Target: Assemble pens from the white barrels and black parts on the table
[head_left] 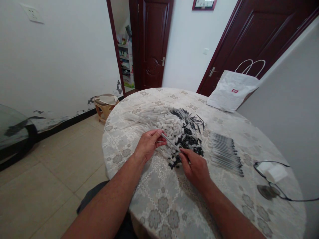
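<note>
My left hand point(149, 143) pinches one end of a thin clear pen barrel point(170, 141) over a round table. My right hand point(194, 166) is closed at the barrel's other end, its fingertips among small black caps point(190, 142). A heap of pale pen barrels point(159, 121) lies just beyond my hands, with thin black refills point(186, 116) behind the caps. A neat row of assembled pens point(225, 152) lies to the right of my right hand.
The table wears a lace-patterned cloth point(161, 202). A white paper bag point(231, 91) leans at the far right edge. A white block and a black cable point(274, 172) lie near the right rim. A small stool point(106, 104) stands by the wall at left.
</note>
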A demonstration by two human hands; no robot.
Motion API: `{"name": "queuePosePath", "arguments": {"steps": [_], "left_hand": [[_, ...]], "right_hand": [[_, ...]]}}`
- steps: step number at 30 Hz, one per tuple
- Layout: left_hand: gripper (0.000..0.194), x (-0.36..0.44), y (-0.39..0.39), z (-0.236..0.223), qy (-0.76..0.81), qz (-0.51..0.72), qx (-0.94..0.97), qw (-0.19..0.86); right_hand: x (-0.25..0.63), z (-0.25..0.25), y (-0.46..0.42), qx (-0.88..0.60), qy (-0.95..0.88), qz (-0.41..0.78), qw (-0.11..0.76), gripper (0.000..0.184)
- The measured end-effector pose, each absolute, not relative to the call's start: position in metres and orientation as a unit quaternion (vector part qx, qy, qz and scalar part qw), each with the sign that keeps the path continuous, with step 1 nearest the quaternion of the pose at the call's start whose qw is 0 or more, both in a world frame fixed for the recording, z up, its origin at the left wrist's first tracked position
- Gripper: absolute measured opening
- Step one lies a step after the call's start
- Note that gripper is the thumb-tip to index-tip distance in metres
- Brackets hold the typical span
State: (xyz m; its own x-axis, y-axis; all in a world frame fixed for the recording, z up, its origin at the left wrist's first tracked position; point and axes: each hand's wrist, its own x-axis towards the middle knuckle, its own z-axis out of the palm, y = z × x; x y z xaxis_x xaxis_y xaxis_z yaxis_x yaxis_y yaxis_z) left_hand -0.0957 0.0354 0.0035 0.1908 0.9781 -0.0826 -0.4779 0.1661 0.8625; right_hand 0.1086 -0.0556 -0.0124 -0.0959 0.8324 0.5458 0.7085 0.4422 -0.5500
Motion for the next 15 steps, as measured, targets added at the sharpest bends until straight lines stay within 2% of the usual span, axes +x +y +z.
{"name": "queuePosePath", "arguments": {"steps": [4,9,15], "left_hand": [[0.037,-0.095,0.035,0.003,0.344,0.533,0.380,0.673],[0.038,-0.095,0.034,0.003,0.336,0.524,0.386,0.681],[0.035,-0.093,0.030,0.007,0.352,0.516,0.390,0.677]], "right_hand": [[0.107,-0.010,-0.058,-0.570,-0.638,0.261,0.447,0.023],[0.106,-0.010,-0.053,-0.512,-0.449,0.536,0.498,0.032],[0.109,-0.006,-0.045,-0.483,-0.358,0.642,0.476,0.035]]}}
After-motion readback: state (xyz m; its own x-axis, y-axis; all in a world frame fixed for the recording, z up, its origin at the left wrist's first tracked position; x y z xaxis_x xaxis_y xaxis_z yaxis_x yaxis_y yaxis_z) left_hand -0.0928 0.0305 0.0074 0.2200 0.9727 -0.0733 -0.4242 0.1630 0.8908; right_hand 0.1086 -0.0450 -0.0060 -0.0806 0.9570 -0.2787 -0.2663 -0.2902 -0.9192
